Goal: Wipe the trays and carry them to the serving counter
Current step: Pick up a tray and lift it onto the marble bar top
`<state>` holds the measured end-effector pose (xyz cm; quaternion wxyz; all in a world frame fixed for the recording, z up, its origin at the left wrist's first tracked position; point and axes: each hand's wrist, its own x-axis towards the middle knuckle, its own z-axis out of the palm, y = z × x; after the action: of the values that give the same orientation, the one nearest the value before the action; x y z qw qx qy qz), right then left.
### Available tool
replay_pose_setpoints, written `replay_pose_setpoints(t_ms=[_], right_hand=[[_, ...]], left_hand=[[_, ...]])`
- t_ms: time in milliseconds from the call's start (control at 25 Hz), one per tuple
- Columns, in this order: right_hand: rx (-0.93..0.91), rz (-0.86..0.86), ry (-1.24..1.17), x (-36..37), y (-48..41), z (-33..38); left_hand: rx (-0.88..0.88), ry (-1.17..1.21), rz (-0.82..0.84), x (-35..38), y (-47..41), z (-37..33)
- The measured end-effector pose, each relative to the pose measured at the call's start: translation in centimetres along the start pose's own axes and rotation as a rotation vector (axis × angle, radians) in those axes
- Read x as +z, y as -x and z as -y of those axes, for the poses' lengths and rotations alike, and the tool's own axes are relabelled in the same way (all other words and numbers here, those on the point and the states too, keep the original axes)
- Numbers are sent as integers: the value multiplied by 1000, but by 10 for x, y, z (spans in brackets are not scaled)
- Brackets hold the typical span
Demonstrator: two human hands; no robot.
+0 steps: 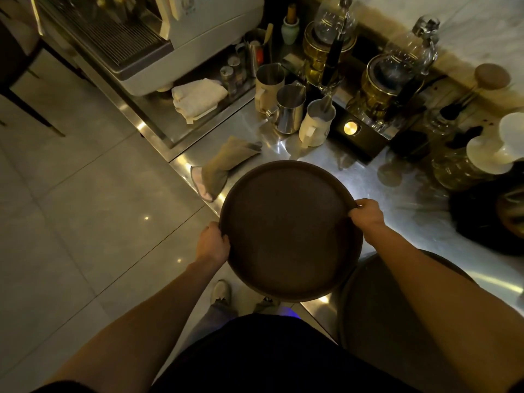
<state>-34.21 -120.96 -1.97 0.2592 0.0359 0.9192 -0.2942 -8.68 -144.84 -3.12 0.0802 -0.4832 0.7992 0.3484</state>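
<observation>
round dark brown tray (286,231) held level between both hands, partly over the edge of the shiny steel tabletop (397,177) and partly over the tiled floor (71,208). left hand (213,243) clenched on the near-left rim, fingers (225,239) curled over the lip. right hand (366,214) clenched on the right rim, fingers (354,213) hooked inward. second round dark tray (377,313) flat on the tabletop just below the right forearm. crumpled grey-green cloth (224,165) lying beyond the left fingers, apart from the held tray. three metal milk jugs (289,109) further off.
</observation>
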Motion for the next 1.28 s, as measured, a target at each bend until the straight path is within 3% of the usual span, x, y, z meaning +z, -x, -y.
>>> replay_pose_setpoints(t_ms=[160, 600, 760, 1120, 1280], right_hand=[[-54, -70, 4, 6, 17, 7], [-99, -251, -269, -5, 76, 30], [-66, -330, -307, -14, 114, 20], [193, -581, -393, -33, 243, -69], [305, -651, -389, -47, 273, -121]], left_hand=[[63, 21, -44, -19, -9, 7], [344, 106, -167, -89, -36, -4], [526, 140, -202, -110, -35, -23], [801, 132, 8, -80, 8, -80], [828, 81, 177, -45, 47, -92]])
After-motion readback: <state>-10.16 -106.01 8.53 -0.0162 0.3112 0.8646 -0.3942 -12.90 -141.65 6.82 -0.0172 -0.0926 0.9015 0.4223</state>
